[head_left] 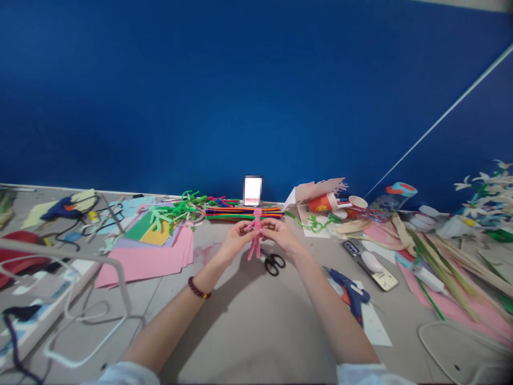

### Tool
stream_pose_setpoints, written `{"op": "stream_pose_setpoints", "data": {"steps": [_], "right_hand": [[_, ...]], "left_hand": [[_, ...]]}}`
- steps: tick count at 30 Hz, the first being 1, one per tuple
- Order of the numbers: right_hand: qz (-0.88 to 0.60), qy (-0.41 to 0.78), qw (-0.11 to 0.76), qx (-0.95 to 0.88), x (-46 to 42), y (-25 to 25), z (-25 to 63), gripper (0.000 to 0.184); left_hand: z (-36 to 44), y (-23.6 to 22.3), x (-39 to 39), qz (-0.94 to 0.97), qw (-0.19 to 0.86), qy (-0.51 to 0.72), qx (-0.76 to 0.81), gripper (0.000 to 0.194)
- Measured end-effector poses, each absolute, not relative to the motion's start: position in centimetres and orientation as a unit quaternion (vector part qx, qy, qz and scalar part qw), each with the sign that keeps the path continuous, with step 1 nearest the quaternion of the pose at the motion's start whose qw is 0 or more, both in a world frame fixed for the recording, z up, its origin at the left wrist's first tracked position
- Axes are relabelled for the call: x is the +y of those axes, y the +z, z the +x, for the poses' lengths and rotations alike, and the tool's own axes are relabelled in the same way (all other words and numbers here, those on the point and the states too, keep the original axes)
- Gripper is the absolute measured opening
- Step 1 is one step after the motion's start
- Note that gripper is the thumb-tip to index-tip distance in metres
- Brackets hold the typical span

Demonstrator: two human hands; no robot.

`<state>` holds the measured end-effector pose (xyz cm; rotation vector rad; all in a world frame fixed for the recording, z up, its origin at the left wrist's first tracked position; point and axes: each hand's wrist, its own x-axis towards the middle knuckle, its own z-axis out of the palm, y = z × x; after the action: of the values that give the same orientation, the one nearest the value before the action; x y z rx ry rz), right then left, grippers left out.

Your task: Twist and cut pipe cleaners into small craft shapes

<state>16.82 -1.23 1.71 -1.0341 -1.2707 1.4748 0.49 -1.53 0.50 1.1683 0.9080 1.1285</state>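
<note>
A small pink pipe-cleaner figure [255, 238], with a round head and two dangling legs, is held up above the table between both hands. My left hand [235, 240] pinches its left arm, and a dark red bead bracelet sits on that wrist. My right hand [280, 235] pinches its right arm. Just beneath the figure, black-handled scissors [273, 262] lie on the table. A bundle of coloured pipe cleaners [242, 213] lies straight behind the hands, by the blue wall.
Pink and coloured paper sheets [148, 254] and green pipe-cleaner shapes [176, 211] lie at the left. A blue glue gun [350, 294], a phone [371, 264] and an orange paper cup [323, 203] lie at the right. White wire frames [80, 315] stand at the near left; paper flowers [487, 184] at far right.
</note>
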Motion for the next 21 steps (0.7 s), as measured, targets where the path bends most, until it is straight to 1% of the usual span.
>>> {"op": "stream_pose_setpoints", "data": {"steps": [6,15,21], "right_hand": [[-0.423,0.597,0.454,-0.508,-1.3,1.9,16.7,0.022],[-0.396,0.645,0.47,-0.454,-0.7,0.9,16.9,0.021],[-0.394,0.649,0.483,-0.435,-0.4,0.9,17.2,0.029]], "left_hand": [[0.4,0.6,-1.4,0.504,0.602,0.481,0.39,0.029],[0.0,0.1,-1.1,0.485,0.641,0.466,0.37,0.031],[0.2,0.5,-1.4,0.469,0.69,0.43,0.345,0.023]]}}
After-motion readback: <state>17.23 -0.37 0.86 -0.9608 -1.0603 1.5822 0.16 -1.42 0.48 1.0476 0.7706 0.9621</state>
